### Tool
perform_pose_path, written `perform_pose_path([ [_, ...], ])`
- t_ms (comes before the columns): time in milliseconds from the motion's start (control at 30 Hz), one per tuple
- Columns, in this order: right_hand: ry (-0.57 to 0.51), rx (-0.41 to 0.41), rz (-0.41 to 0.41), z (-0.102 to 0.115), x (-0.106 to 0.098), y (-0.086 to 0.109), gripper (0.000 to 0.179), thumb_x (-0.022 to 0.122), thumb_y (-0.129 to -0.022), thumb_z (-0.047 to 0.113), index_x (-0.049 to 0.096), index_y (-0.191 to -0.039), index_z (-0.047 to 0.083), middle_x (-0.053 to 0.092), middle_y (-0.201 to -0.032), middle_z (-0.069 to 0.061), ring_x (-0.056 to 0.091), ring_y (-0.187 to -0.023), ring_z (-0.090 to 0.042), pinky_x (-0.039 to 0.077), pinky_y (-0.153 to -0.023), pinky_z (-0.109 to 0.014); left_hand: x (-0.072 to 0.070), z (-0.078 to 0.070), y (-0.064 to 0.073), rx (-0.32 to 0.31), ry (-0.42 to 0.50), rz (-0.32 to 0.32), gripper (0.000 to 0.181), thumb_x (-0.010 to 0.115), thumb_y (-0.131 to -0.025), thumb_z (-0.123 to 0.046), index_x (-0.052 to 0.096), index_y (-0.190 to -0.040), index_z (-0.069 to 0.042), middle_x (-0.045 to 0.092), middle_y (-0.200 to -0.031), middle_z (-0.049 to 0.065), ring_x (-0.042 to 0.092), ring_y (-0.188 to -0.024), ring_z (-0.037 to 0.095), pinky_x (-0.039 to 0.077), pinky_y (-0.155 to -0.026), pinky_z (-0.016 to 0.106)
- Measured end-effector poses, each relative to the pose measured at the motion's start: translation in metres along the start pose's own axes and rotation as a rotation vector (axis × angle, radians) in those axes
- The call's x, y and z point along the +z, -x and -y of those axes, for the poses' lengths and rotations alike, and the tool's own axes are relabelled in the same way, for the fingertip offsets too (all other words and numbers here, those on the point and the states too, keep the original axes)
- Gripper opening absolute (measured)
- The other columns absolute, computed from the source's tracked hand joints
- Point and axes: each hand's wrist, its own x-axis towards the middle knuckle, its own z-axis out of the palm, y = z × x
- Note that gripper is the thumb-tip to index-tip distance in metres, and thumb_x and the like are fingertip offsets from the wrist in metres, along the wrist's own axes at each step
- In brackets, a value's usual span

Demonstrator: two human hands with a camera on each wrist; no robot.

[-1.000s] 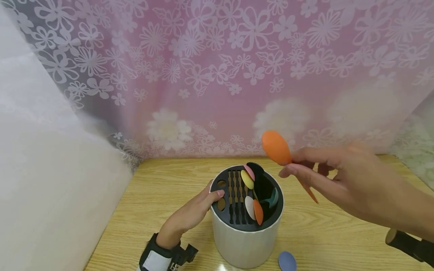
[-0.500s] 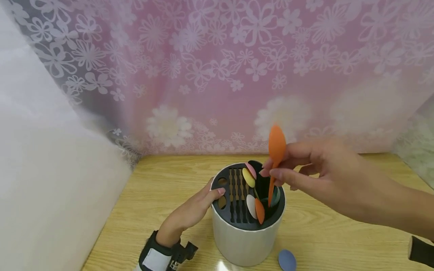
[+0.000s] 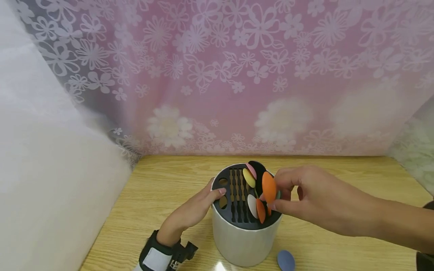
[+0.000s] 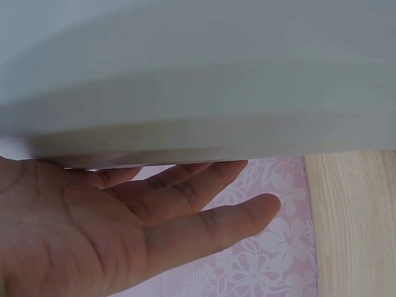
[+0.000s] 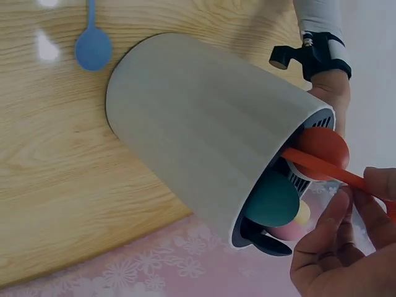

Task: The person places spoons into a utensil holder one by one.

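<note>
A white cylindrical utensil holder point(image 3: 245, 244) with a slotted black top stands on the table. My left hand point(image 3: 194, 212) holds its left side, thumb over the rim; in the left wrist view, fingers point(image 4: 204, 232) extend beneath its pale wall. With my right hand point(image 3: 315, 199) I pinch an orange spoon point(image 3: 269, 187), bowl up, its handle point(image 5: 322, 166) inside the holder's open compartment. Also in the holder are a yellow spoon point(image 3: 249, 178), a pink one point(image 3: 251, 170), a white one point(image 3: 252, 206), another orange one point(image 3: 260, 211), a teal utensil point(image 5: 272, 199) and a black utensil point(image 5: 266, 241).
A blue spoon point(image 3: 286, 259) lies on the wooden table point(image 3: 162, 180), just right of the holder's base. Behind the table hangs a pink floral curtain point(image 3: 210, 101). A white sheet point(image 3: 54, 169) borders the left side.
My right hand has moved left over the holder, turned the orange spoon upright and lowered its handle into the compartment. The left hand stays on the holder.
</note>
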Motion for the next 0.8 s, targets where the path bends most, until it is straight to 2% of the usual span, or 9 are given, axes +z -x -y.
perform_pose_path([
  [67,0.013,0.045,0.026,-0.002,0.0,0.001,0.011,0.067,-0.076,0.043,0.059,-0.081,0.038,0.058,-0.075,0.013,0.049,-0.064,-0.008,0.047,-0.051,-0.027,0.0,0.0,0.0,-0.006,0.001,-0.002,0.058,0.027,-0.094,-0.051,0.006,-0.143,-0.031,0.008,-0.15,-0.003,0.008,-0.13,0.011,0.014,-0.107,0.056],
  [200,0.021,0.139,0.053,-0.012,0.001,0.004,0.043,0.07,-0.07,0.05,0.056,-0.106,0.032,0.057,-0.095,0.008,0.051,-0.077,-0.011,0.049,-0.057,-0.031,-0.001,-0.001,0.0,-0.014,0.007,0.006,0.058,0.028,-0.093,-0.052,0.005,-0.143,-0.032,0.007,-0.151,-0.003,0.007,-0.13,0.011,0.013,-0.107,0.056],
  [267,0.019,0.166,0.048,-0.018,0.002,0.008,0.053,0.07,-0.068,0.052,0.051,-0.111,0.029,0.054,-0.1,0.005,0.051,-0.079,-0.013,0.048,-0.058,-0.033,-0.002,-0.002,0.001,-0.018,0.005,0.007,0.058,0.028,-0.093,-0.052,0.005,-0.143,-0.033,0.007,-0.151,-0.003,0.007,-0.13,0.012,0.013,-0.106,0.057],
  [433,0.043,0.151,0.019,-0.025,0.003,0.013,0.053,0.067,-0.067,0.058,0.051,-0.109,0.03,0.053,-0.098,0.005,0.051,-0.079,-0.011,0.047,-0.06,-0.034,-0.002,0.0,0.002,-0.028,0.007,0.012,0.059,0.027,-0.093,-0.053,0.003,-0.143,-0.032,0.005,-0.151,-0.003,0.005,-0.13,0.012,0.012,-0.107,0.057],
  [800,0.041,0.145,0.006,-0.024,0.005,0.018,0.041,0.067,-0.069,0.056,0.052,-0.098,0.031,0.055,-0.094,0.009,0.051,-0.076,-0.007,0.048,-0.059,-0.031,0.0,0.001,0.002,-0.036,0.012,0.011,0.062,0.027,-0.093,-0.053,0.001,-0.144,-0.029,0.003,-0.151,-0.001,0.004,-0.13,0.013,0.01,-0.107,0.057],
])
